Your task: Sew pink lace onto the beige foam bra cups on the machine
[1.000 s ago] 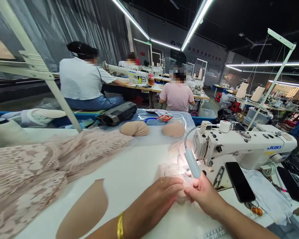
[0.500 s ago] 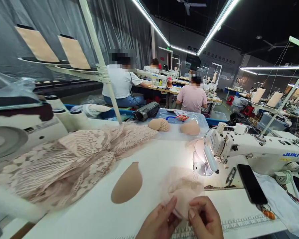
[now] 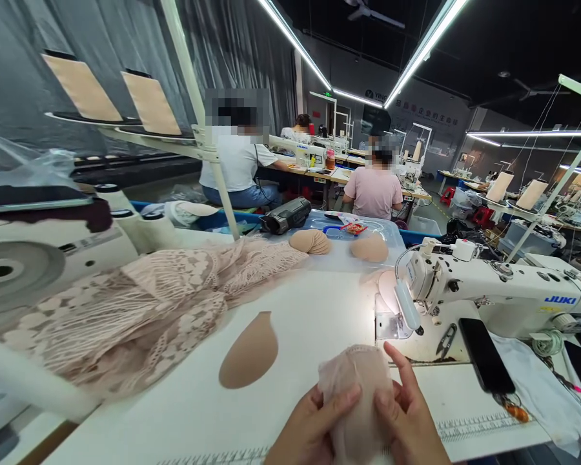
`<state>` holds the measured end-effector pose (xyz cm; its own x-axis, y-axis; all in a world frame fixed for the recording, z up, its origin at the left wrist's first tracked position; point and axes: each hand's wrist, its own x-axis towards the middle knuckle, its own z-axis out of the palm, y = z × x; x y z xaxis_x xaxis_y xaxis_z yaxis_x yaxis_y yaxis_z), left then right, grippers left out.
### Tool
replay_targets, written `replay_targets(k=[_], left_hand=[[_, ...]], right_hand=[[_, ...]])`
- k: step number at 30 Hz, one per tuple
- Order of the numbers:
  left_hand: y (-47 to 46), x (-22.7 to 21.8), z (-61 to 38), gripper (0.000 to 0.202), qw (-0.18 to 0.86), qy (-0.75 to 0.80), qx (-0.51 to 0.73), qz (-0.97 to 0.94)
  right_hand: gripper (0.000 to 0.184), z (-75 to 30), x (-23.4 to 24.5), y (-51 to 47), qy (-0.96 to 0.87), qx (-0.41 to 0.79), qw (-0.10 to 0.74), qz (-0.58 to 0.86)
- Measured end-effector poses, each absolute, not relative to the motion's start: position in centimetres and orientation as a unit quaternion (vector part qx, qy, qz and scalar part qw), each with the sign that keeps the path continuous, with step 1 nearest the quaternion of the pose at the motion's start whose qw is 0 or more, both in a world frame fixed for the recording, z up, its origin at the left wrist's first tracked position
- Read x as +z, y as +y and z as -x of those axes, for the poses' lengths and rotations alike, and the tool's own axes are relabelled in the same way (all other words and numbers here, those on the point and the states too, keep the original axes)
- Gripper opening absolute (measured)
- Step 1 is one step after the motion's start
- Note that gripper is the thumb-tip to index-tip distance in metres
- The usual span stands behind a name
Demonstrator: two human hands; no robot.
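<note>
Head view. A lace-covered pad (image 3: 356,394) is held up between both hands at the lower edge of the picture, just above the near edge of the white table (image 3: 314,316). The left hand (image 3: 310,429) is closed on the pad's left lower side, its thumb laid across the front. The right hand (image 3: 409,420) is closed on the right side, thumb on the front and forefinger stretched up along the pad's right edge. The pad's long axis runs upright, leaning slightly to the left, with the rounded top pointing away from the hands. Both hands touch it; neither is nearer than the other.

One bare tan pad (image 3: 249,354) lies flat on the table to the left of the left hand and a little beyond it, apart from it, its pointed end turned away. Further beyond, two stacks of tan pads (image 3: 310,241) are seen on a clear plastic lid. A heap of pink lace (image 3: 140,303) is spread far to the left. Beyond the right hand stands one sewing machine (image 3: 489,284), its lamp lit; one pair of snips (image 3: 446,337) and one dark phone (image 3: 485,355) lie to the right of that hand. Three other people are seated at machines in the background.
</note>
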<state>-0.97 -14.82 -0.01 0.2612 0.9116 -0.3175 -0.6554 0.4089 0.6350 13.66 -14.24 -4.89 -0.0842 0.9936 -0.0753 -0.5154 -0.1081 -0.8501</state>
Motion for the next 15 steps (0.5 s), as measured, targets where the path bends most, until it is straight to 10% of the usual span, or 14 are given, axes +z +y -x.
replay_targets(k=[15], left_hand=[[-13.4,-1.2,0.3,0.055,0.726,0.379,0.529,-0.221]], right_hand=[[0.062,-14.4,-3.7,-13.6,-0.351,0.532,0.643,0.424]])
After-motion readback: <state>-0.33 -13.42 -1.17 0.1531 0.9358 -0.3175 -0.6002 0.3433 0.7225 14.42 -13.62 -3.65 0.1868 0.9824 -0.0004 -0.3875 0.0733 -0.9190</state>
